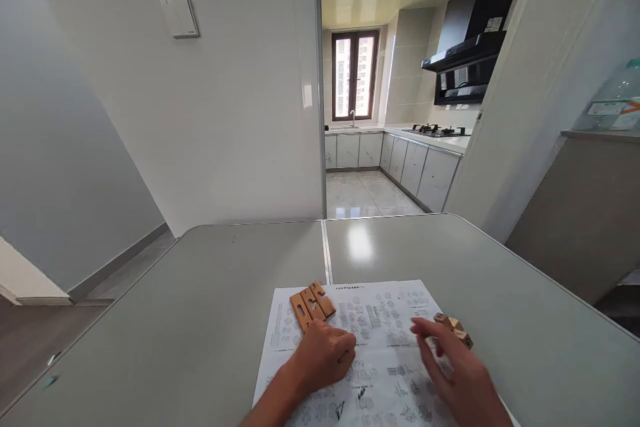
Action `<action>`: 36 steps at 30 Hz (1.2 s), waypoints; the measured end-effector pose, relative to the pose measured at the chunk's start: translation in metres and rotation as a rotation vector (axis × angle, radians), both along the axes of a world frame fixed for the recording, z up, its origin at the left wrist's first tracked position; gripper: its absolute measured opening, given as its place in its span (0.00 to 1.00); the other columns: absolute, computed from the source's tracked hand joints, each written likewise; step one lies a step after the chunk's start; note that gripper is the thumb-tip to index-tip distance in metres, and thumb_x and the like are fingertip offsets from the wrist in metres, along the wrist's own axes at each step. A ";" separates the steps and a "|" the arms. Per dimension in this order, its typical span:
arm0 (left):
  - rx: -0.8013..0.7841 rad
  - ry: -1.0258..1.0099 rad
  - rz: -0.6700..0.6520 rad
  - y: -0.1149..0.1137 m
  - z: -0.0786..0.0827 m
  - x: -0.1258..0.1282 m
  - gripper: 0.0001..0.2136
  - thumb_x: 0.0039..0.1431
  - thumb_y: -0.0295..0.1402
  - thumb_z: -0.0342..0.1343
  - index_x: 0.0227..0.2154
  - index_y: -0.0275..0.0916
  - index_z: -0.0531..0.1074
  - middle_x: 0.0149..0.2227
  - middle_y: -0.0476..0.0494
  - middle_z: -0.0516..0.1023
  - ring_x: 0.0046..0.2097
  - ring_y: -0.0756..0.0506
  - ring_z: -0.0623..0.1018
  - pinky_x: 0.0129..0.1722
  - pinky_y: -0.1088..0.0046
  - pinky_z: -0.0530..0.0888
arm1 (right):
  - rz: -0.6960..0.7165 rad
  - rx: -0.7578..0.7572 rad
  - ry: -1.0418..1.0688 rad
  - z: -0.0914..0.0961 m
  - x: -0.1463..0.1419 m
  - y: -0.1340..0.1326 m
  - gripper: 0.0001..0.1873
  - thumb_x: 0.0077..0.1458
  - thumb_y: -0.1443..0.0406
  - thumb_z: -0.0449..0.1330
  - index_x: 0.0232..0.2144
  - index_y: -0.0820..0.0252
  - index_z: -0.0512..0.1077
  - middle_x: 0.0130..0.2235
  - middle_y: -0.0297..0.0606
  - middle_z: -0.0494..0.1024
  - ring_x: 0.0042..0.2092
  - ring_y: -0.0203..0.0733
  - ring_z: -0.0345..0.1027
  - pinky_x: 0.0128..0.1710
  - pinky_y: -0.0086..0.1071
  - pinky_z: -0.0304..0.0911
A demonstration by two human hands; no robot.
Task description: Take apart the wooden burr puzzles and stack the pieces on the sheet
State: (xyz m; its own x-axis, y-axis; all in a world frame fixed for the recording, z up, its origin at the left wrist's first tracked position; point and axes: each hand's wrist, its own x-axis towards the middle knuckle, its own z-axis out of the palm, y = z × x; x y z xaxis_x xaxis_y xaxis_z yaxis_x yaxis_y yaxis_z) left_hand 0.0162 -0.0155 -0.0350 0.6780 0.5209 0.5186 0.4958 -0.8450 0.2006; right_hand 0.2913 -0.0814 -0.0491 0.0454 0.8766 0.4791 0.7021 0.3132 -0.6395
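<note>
My left hand point(327, 349) rests curled into a fist on a printed sheet point(385, 340); whatever lies inside the fingers, if anything, is hidden. Just beyond its knuckles lie flat brown wooden puzzle pieces point(313, 305), side by side, with cut-out slots and marked numbers. On the sheet's right side, my right hand point(453, 363) hovers with thumb and index finger apart, and nothing shows between them. Behind its fingers is a small cluster of wooden blocks point(456, 327) at the paper's right edge, partly covered by the hand. Small diagrams fill the sheet.
The grey table point(200, 320) has a seam running away from me toward a doorway. Past it are kitchen cabinets point(413, 163), a gas stove point(437, 130) and a range hood point(473, 20). A plastic bottle point(617, 97) stands on a ledge at right.
</note>
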 end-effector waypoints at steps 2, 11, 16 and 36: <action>0.014 0.003 0.006 0.000 -0.001 0.000 0.17 0.47 0.19 0.48 0.21 0.40 0.43 0.17 0.58 0.46 0.20 0.51 0.42 0.22 0.73 0.45 | -0.146 -0.114 0.104 0.003 0.010 -0.003 0.21 0.64 0.50 0.55 0.53 0.52 0.72 0.38 0.38 0.84 0.31 0.41 0.78 0.31 0.30 0.74; 0.013 0.013 0.020 0.003 -0.001 0.000 0.15 0.47 0.19 0.47 0.21 0.40 0.45 0.17 0.57 0.49 0.20 0.51 0.43 0.22 0.73 0.45 | -0.230 -0.423 0.345 0.011 0.009 -0.002 0.40 0.58 0.39 0.53 0.60 0.59 0.69 0.15 0.27 0.72 0.16 0.42 0.65 0.20 0.32 0.66; 0.005 0.029 0.011 0.003 0.001 0.000 0.14 0.48 0.20 0.48 0.20 0.40 0.49 0.17 0.57 0.51 0.20 0.52 0.46 0.22 0.72 0.46 | -0.173 -0.401 0.332 0.007 0.010 -0.003 0.32 0.59 0.41 0.55 0.54 0.55 0.73 0.25 0.33 0.81 0.17 0.41 0.67 0.20 0.32 0.67; -0.041 0.005 0.019 0.001 0.003 0.000 0.14 0.48 0.19 0.48 0.20 0.40 0.49 0.18 0.57 0.50 0.20 0.52 0.45 0.22 0.73 0.47 | -0.207 -0.245 0.394 0.015 -0.009 -0.008 0.25 0.55 0.39 0.59 0.36 0.51 0.76 0.25 0.32 0.78 0.24 0.40 0.67 0.25 0.29 0.65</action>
State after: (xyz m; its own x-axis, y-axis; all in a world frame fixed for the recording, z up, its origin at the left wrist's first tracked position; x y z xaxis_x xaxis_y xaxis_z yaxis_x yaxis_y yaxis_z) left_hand 0.0159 -0.0143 -0.0324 0.6706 0.5542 0.4931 0.5128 -0.8266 0.2317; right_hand 0.2827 -0.0895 -0.0337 0.3655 0.9148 0.1718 0.4241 0.0006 -0.9056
